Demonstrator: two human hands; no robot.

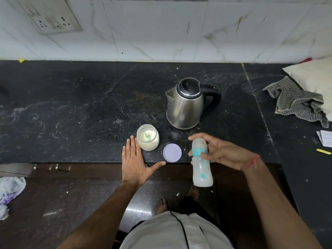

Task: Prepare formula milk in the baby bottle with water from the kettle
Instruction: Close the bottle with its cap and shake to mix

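Note:
My right hand [222, 151] grips a clear baby bottle [201, 164] with a teal collar and its cap on, held above the counter's front edge. My left hand [133, 162] lies flat with straight fingers at the counter edge, fingertips beside an open jar of formula powder [148, 137] with a teal scoop inside. The jar's lilac lid [172, 152] lies flat between the jar and the bottle. A steel kettle [185, 103] with a black lid and handle stands behind them, lid closed, spout to the left.
The black stone counter [80, 108] runs along a tiled wall with a socket plate [52, 17]. A checked cloth [296, 103] and a cushion [316, 78] lie at the right, papers [326, 137] and a yellow strip [323, 151] nearer. Crumpled bags [10, 191] lie on the floor.

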